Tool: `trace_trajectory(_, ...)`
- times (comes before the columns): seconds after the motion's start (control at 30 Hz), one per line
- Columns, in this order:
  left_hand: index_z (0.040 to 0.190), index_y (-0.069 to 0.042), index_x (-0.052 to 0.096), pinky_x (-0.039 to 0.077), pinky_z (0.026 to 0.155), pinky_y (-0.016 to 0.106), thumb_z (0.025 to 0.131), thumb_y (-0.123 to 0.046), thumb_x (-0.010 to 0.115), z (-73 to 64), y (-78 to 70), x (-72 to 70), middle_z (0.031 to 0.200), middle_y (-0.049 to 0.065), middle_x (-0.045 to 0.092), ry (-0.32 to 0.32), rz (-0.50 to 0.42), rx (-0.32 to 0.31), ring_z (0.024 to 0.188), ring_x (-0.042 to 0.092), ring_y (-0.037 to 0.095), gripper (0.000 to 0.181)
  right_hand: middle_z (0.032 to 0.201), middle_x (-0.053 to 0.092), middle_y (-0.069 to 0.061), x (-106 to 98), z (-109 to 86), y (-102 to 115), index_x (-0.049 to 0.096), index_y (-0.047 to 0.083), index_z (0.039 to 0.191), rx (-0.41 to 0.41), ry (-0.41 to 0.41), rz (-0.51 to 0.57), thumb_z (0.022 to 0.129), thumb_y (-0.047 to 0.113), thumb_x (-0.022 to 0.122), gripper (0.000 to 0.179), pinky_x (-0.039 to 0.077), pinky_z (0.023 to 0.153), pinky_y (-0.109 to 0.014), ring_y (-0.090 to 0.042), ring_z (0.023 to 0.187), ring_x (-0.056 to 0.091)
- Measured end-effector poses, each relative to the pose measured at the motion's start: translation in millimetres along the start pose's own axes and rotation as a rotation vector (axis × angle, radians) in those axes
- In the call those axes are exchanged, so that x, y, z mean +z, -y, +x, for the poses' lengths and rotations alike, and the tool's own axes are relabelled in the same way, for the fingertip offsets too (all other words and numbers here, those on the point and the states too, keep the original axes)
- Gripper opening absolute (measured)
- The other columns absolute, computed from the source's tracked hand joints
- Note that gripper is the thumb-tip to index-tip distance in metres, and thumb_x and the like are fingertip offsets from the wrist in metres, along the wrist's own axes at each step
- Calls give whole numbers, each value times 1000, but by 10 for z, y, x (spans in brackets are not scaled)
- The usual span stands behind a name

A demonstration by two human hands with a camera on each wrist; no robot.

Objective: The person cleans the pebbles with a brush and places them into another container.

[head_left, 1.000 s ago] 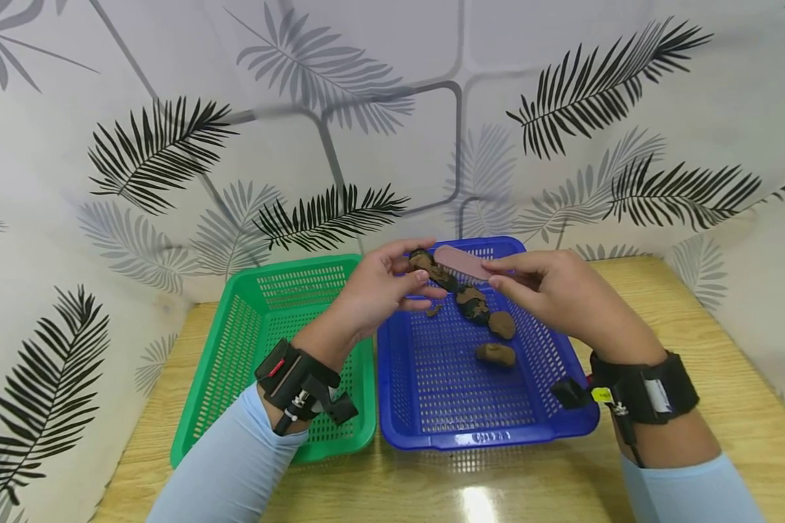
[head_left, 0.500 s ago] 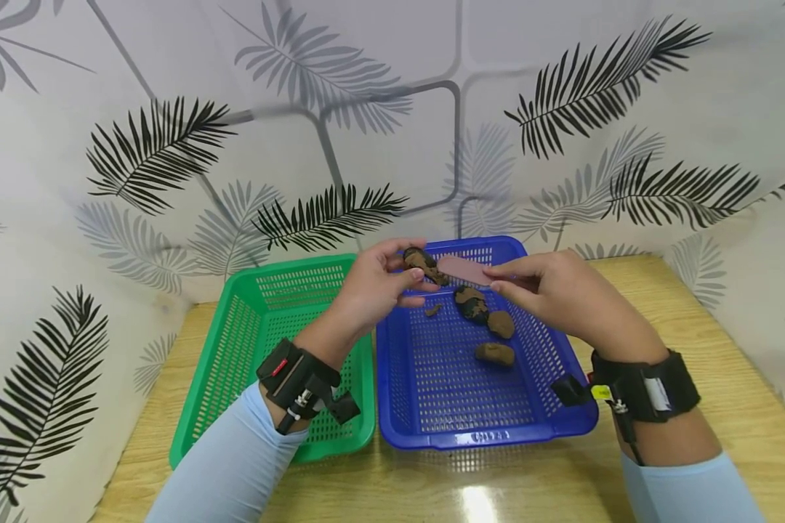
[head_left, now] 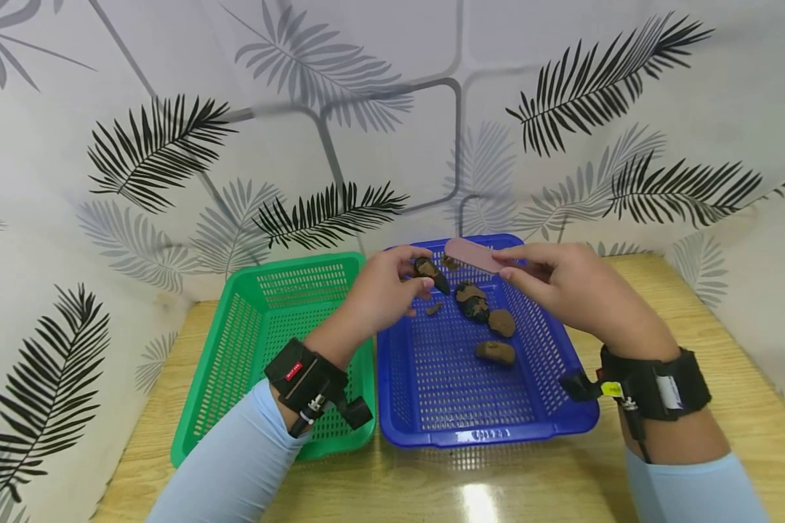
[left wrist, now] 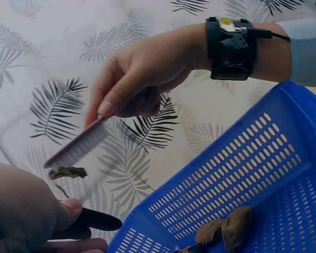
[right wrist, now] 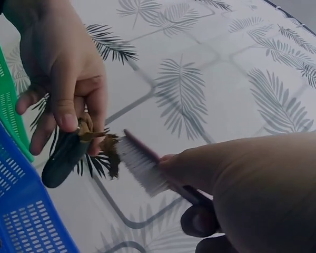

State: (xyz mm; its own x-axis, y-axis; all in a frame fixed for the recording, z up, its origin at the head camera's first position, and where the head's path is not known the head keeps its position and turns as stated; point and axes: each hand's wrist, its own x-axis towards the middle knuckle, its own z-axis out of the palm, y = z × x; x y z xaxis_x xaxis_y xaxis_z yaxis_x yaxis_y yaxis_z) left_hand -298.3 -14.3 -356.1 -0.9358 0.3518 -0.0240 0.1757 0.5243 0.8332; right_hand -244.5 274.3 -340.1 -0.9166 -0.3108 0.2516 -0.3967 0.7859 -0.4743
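Observation:
My left hand (head_left: pixel 386 287) holds a dark, smooth, oblong piece (head_left: pixel 440 282) with a rounded end, partly smeared with brown mud, above the far part of the blue basket (head_left: pixel 477 438). Its fingers cover part of the piece. My right hand (head_left: pixel 565 283) pinches a pink-backed brush (head_left: pixel 472 256), whose white bristles (right wrist: pixel 142 166) show in the right wrist view. Close by the bristles, a ragged flake of mud (right wrist: pixel 111 154) stands out beside the dark piece. In the left wrist view the flake (left wrist: pixel 67 173) appears just under the brush's tip.
Inside the blue basket lie a dark mud-streaked lump (head_left: pixel 472 301), two brown lumps (head_left: pixel 501 323) and a small mud crumb (head_left: pixel 434 309). A green basket (head_left: pixel 190 407) stands at its left on the wooden table (head_left: pixel 432 487). Patterned wall covering (head_left: pixel 379 160) rises behind.
Mud that coated the dark piece has come away as a flake, baring its dark end. The brush has risen and moved slightly right; my left hand has turned and shifted slightly right.

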Motion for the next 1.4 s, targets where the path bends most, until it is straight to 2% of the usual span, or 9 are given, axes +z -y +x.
trace_trajectory(0.13,157,-16,67,67,70,34,112,-17,77,-16,-50,39,117,6,85,-16,157,57,88,80,21,46,88,69,0,72,28,50,79,21,147,-86,-86,14,115,33,72,34,45,61,-27,-15,72,55)
trace_trajectory(0.2,154,-14,69,67,76,35,111,-17,78,-19,-66,53,120,6,85,-26,203,83,97,81,21,44,102,80,1,116,40,74,80,21,144,-119,-107,28,114,30,74,32,53,67,-26,-13,77,62)
trace_trajectory(0.3,146,-13,74,69,86,38,109,-16,80,-21,-81,64,125,6,85,-47,243,116,110,82,21,38,113,85,1,164,55,101,83,21,141,-151,-109,40,112,27,77,30,58,71,-25,-12,81,65)
trace_trajectory(0.43,144,-14,75,68,88,38,108,-14,80,-32,-93,54,125,5,85,-68,260,131,111,81,20,36,104,85,4,186,61,114,85,19,136,-180,-95,31,108,22,82,27,53,63,-22,-10,73,59)
trace_trajectory(0.57,149,-15,73,62,76,33,108,-14,80,-47,-101,36,120,5,86,-76,290,120,100,79,18,41,88,76,6,171,54,112,86,19,134,-197,-88,-13,107,20,83,27,42,54,-22,-8,64,50)
trace_trajectory(0.73,150,-14,72,55,67,27,110,-13,78,-68,-116,15,114,4,86,-68,308,120,91,76,16,41,79,62,6,150,49,93,85,20,136,-160,-45,-43,109,26,82,28,36,52,-24,-8,61,44)
trace_trajectory(0.93,150,-16,72,49,62,28,110,-15,78,-82,-137,2,111,3,85,-48,303,79,80,71,16,40,81,64,6,132,33,78,86,21,134,-151,-28,-73,109,27,82,27,35,50,-24,-8,59,43)
trace_trajectory(1.2,149,-15,71,54,68,30,108,-16,81,-92,-116,-4,118,7,86,-26,283,40,89,76,17,42,91,74,3,133,22,82,88,21,131,-160,-11,-98,107,21,83,25,37,50,-24,-8,58,44)
trace_trajectory(1.4,148,-17,72,55,73,34,109,-17,81,-88,-89,-26,117,5,86,-26,258,28,92,76,18,40,97,80,0,139,41,65,87,16,131,-90,50,-146,108,22,81,24,38,49,-24,-9,58,49)
